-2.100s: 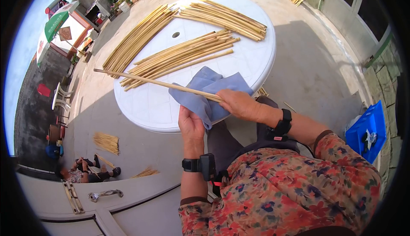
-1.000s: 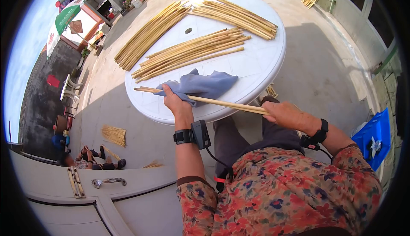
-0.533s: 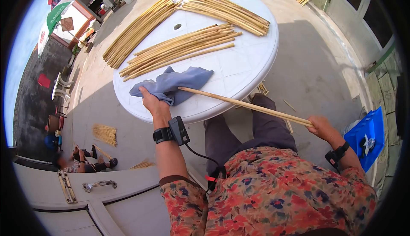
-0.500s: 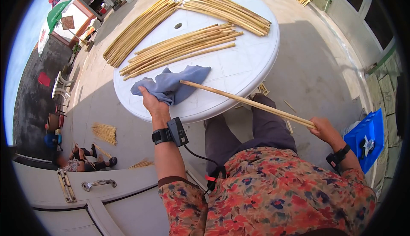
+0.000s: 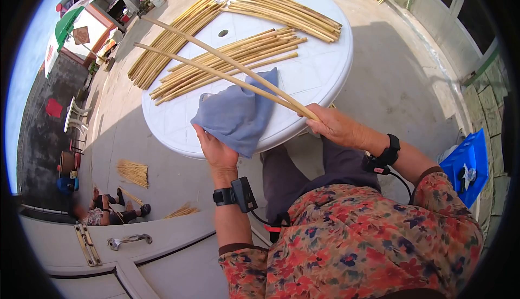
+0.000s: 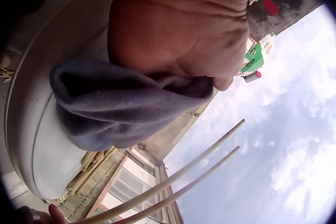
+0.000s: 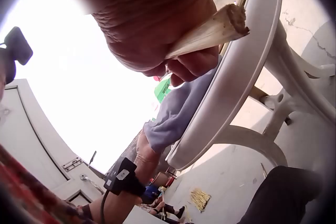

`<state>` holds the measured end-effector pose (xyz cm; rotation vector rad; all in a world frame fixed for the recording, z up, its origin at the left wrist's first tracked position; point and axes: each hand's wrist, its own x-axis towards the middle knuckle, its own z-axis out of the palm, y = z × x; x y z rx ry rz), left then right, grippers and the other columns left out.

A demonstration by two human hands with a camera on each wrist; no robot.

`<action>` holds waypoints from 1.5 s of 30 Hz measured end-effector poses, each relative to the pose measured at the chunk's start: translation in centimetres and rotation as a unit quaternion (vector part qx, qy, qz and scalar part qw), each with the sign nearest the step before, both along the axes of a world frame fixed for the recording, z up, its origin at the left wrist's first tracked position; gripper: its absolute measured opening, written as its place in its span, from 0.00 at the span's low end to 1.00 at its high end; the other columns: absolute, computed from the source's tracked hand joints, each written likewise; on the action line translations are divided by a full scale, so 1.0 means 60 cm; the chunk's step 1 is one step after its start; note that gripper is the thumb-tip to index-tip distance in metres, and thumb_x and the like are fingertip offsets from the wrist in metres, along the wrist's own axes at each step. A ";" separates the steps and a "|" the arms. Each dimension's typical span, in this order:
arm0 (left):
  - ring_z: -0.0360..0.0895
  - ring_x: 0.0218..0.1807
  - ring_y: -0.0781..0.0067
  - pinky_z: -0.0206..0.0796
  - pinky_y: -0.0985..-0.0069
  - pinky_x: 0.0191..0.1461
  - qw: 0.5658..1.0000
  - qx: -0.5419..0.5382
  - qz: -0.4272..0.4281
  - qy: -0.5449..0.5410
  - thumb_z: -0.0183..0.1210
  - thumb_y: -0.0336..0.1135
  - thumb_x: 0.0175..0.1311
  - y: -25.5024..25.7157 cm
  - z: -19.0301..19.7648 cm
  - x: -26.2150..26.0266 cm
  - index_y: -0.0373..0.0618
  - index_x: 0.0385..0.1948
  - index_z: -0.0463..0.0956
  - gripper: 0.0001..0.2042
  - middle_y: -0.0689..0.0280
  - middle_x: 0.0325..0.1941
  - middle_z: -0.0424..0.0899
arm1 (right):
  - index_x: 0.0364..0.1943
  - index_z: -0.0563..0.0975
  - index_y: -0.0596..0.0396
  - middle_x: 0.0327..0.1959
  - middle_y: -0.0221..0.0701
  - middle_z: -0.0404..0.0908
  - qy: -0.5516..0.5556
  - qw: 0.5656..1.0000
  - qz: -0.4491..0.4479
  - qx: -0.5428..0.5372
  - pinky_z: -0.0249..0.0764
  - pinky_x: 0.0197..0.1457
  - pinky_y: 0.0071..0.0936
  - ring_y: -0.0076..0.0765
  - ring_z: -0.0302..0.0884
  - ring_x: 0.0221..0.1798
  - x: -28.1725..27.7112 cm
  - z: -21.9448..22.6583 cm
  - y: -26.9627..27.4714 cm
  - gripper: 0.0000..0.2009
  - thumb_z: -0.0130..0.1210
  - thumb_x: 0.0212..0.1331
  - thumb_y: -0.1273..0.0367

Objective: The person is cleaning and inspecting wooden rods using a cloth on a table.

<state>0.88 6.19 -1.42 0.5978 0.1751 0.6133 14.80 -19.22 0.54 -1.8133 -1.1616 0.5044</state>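
Note:
The right hand (image 5: 335, 126) grips two pale sticks (image 5: 216, 74) near their ends; they spread apart toward the upper left, above the table. In the right wrist view the fingers of the right hand (image 7: 173, 35) curl round a stick (image 7: 210, 34) with a rough cut end. A blue-grey cloth (image 5: 235, 112) drapes over the left hand (image 5: 218, 150) at the near edge of the white round table (image 5: 319, 77). The left wrist view shows the left hand (image 6: 178, 35) holding the bunched cloth (image 6: 126, 103), its fingertips mostly hidden. The sticks pass above the cloth.
Three groups of sticks lie on the table: left (image 5: 173, 42), middle (image 5: 233, 61) and right (image 5: 287, 15). A blue crate (image 5: 467, 166) is at the right. At lower left are a door handle (image 5: 130, 240), a stick bundle (image 5: 132, 173) and a seated person (image 5: 103, 212).
The right hand has come back from the far right toward the cloth, its sticks swung up over the table. The left hand has turned palm-up and shifted right, and the cloth has spread out.

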 end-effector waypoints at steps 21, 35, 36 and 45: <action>0.54 0.64 0.57 0.43 0.59 0.66 0.998 0.020 -0.047 0.041 0.50 0.33 0.52 -0.016 -0.015 -0.070 0.34 0.59 0.50 0.31 0.55 0.62 0.58 | 0.45 0.67 0.59 0.25 0.29 0.73 0.222 0.969 0.097 -0.055 0.63 0.21 0.15 0.16 0.64 0.16 -0.031 -0.018 0.154 0.13 0.42 0.60 0.68; 0.64 0.58 0.62 0.58 0.64 0.62 0.993 -0.082 0.059 0.063 0.50 0.27 0.58 -0.021 -0.024 -0.026 0.33 0.52 0.59 0.20 0.55 0.56 0.66 | 0.37 0.64 0.59 0.23 0.35 0.74 0.072 0.990 0.102 -0.065 0.68 0.34 0.32 0.39 0.74 0.29 -0.034 -0.021 0.164 0.09 0.43 0.61 0.66; 0.69 0.53 0.65 0.64 0.68 0.56 0.993 -0.090 0.024 0.076 0.51 0.31 0.59 -0.020 -0.025 -0.021 0.36 0.50 0.62 0.18 0.58 0.51 0.70 | 0.37 0.64 0.59 0.23 0.35 0.74 0.071 0.990 0.102 -0.064 0.68 0.34 0.32 0.39 0.74 0.29 -0.036 -0.021 0.166 0.09 0.43 0.61 0.66; 0.74 0.37 0.73 0.71 0.76 0.39 0.993 0.039 0.045 0.103 0.53 0.33 0.60 -0.019 -0.028 0.040 0.40 0.42 0.68 0.11 0.65 0.36 0.75 | 0.40 0.63 0.58 0.24 0.33 0.73 0.122 0.974 0.153 -0.113 0.66 0.23 0.24 0.27 0.71 0.20 -0.038 0.003 0.166 0.11 0.39 0.64 0.63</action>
